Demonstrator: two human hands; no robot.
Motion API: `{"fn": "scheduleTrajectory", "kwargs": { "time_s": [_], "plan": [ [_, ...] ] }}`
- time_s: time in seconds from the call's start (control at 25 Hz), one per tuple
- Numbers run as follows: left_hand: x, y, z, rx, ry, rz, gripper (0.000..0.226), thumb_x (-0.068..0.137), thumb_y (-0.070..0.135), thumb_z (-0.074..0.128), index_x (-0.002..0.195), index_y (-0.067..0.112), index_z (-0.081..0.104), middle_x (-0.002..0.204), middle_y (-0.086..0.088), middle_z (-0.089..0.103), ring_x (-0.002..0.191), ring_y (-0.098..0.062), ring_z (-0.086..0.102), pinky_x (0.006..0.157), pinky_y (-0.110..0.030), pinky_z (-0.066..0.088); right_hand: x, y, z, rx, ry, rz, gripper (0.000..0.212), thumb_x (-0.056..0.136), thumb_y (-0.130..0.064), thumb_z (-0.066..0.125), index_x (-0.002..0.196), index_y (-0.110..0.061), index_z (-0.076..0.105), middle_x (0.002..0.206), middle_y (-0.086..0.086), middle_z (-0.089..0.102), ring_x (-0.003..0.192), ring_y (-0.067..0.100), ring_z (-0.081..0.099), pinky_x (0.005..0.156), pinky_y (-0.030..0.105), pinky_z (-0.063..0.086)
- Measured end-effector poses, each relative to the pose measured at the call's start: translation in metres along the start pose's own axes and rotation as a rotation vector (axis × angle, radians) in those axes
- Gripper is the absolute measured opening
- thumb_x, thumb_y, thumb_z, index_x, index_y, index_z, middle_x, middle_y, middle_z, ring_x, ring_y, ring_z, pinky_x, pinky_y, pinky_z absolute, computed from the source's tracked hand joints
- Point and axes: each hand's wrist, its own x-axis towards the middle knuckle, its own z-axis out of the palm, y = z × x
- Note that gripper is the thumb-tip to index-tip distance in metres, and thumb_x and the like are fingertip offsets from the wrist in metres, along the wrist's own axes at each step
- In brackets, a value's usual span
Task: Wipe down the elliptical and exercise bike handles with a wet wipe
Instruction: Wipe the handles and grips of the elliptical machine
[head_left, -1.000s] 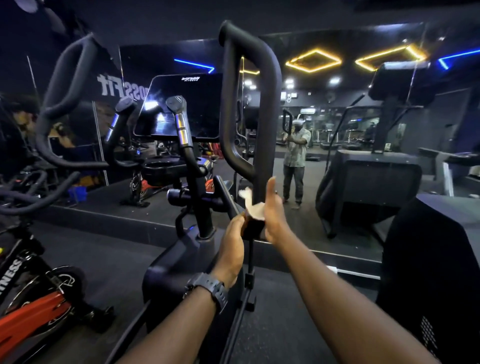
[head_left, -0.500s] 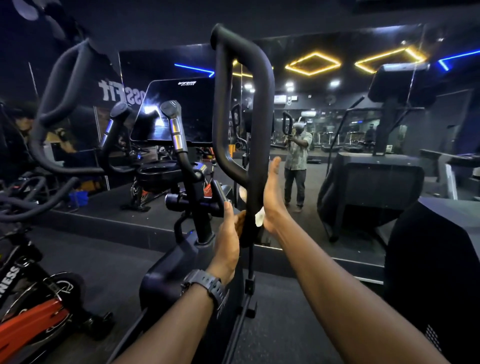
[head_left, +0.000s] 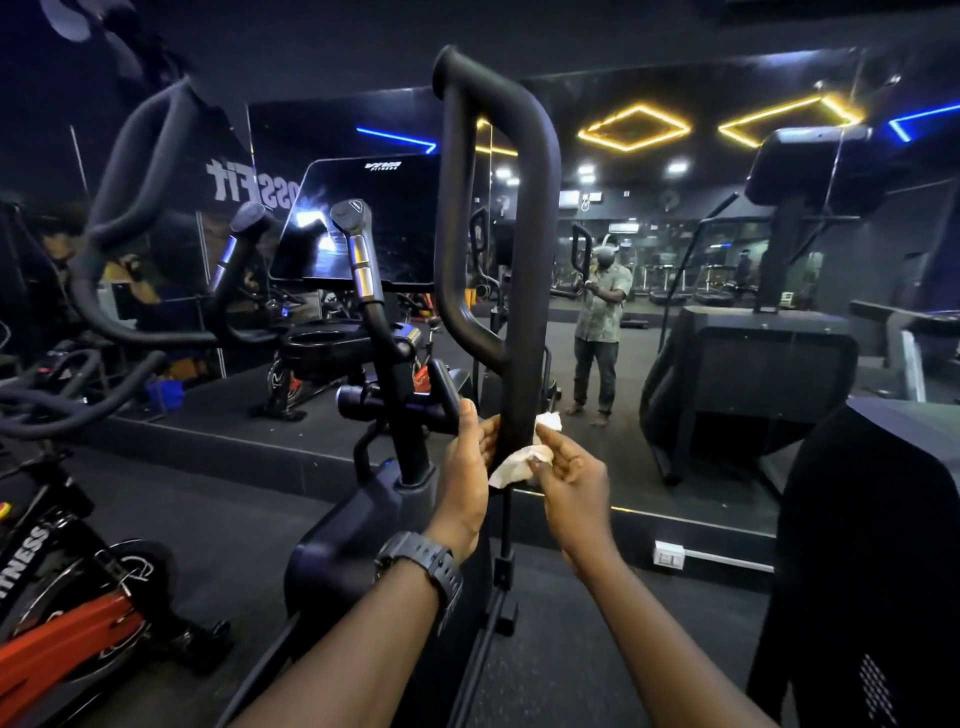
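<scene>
The elliptical's black loop handle (head_left: 524, 270) rises straight in front of me. A white wet wipe (head_left: 515, 467) wraps the bar's lower end. My right hand (head_left: 569, 480) pinches the wipe against the right side of the bar with thumb and fingers. My left hand (head_left: 465, 467), with a dark watch on the wrist, lies flat against the left side of the bar with fingers straight. The elliptical's other curved handle (head_left: 135, 197) stands at left. Two short silver-banded grips (head_left: 358, 254) sit below the console screen (head_left: 363, 218).
A red and black exercise bike (head_left: 67, 623) stands at lower left, its handlebars (head_left: 62, 395) above it. A wall mirror (head_left: 675, 291) ahead reflects a person. A black treadmill console (head_left: 800, 161) and covered machines (head_left: 872, 545) fill the right. A raised platform edge (head_left: 234, 441) crosses the floor.
Both hands slid down the bar from the earlier higher grip. My right hand turned from flat against the bar to pinching the wipe, which now shows more on the near side.
</scene>
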Motion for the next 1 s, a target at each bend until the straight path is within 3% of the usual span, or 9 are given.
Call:
{"fn": "scheduleTrajectory", "kwargs": {
  "time_s": [0.08,0.16,0.28,0.4,0.52,0.6,0.72,0.84,1.0],
  "plan": [
    [0.0,0.0,-0.002,0.006,-0.009,-0.008,0.063,0.1,0.06,0.02,0.099,0.022,0.071,0.095,0.003,0.077,0.093,-0.009,0.072,0.082,-0.024,0.054,-0.002,-0.01,0.004,-0.064,0.179,-0.04,0.027,0.084,-0.011,0.076,0.11,-0.019,0.074,0.097,-0.007,0.076,0.092,0.007,0.071,0.086,0.04,0.059],
    [-0.002,0.001,-0.001,0.03,-0.021,0.0,0.065,0.099,0.062,0.019,0.098,0.026,0.072,0.098,0.005,0.077,0.097,-0.008,0.071,0.088,-0.027,0.051,0.01,-0.029,0.006,-0.128,0.282,-0.155,0.023,0.081,-0.019,0.08,0.103,-0.023,0.076,0.09,-0.011,0.075,0.085,0.002,0.07,0.08,0.034,0.06],
    [-0.005,0.004,-0.001,0.046,-0.039,-0.011,0.059,0.099,0.062,0.019,0.099,0.03,0.069,0.096,0.017,0.075,0.097,0.002,0.068,0.085,-0.02,0.046,0.046,-0.057,0.008,-0.163,0.332,-0.262,0.022,0.079,-0.025,0.081,0.099,-0.023,0.071,0.088,-0.009,0.072,0.081,0.007,0.069,0.073,0.035,0.06],
    [-0.005,0.005,-0.001,0.051,-0.043,-0.023,0.059,0.098,0.063,0.021,0.099,0.028,0.069,0.097,0.014,0.076,0.097,0.0,0.069,0.088,-0.023,0.048,0.063,-0.069,0.008,-0.216,0.388,-0.292,0.019,0.078,-0.029,0.082,0.088,-0.022,0.067,0.078,-0.007,0.069,0.07,0.01,0.067,0.063,0.037,0.059],
    [-0.003,0.005,-0.002,0.026,-0.045,-0.015,0.063,0.093,0.067,0.025,0.101,0.026,0.073,0.104,0.006,0.076,0.103,-0.007,0.069,0.097,-0.031,0.049,0.035,-0.047,0.009,-0.327,0.34,-0.414,0.012,0.078,-0.025,0.08,0.084,-0.019,0.073,0.077,-0.007,0.069,0.068,0.006,0.065,0.059,0.036,0.057],
    [-0.002,0.005,-0.002,0.036,-0.063,-0.008,0.067,0.091,0.07,0.026,0.103,0.025,0.075,0.106,0.004,0.075,0.105,-0.009,0.069,0.097,-0.032,0.048,0.019,-0.041,0.007,-0.439,0.298,-0.503,0.011,0.075,-0.021,0.083,0.082,-0.018,0.076,0.076,-0.01,0.068,0.065,0.001,0.061,0.06,0.024,0.054],
    [0.003,0.013,0.001,0.007,-0.048,-0.019,0.064,0.1,0.06,0.024,0.092,0.022,0.076,0.094,0.003,0.077,0.093,-0.01,0.071,0.082,-0.023,0.052,0.065,-0.089,0.004,-0.582,0.297,-0.67,0.009,0.078,-0.022,0.082,0.082,-0.014,0.078,0.073,-0.006,0.066,0.062,0.003,0.054,0.06,0.005,0.037],
    [0.013,0.023,0.006,-0.033,-0.061,-0.013,0.062,0.102,0.055,0.024,0.092,0.02,0.074,0.089,0.001,0.077,0.086,-0.01,0.072,0.069,-0.017,0.053,0.092,-0.118,0.006,-0.622,0.274,-0.707,0.009,0.082,-0.021,0.079,0.081,-0.012,0.077,0.075,-0.002,0.063,0.065,0.005,0.052,0.061,0.003,0.037],
    [0.016,0.026,0.006,-0.009,-0.1,0.021,0.068,0.101,0.06,0.019,0.107,0.02,0.074,0.101,-0.001,0.076,0.09,-0.007,0.071,0.061,-0.012,0.049,0.034,-0.062,0.0,-0.787,0.046,-0.788,0.01,0.084,-0.014,0.075,0.076,-0.008,0.073,0.074,-0.002,0.055,0.065,0.01,0.049,0.056,0.018,0.042]
  ]
}}
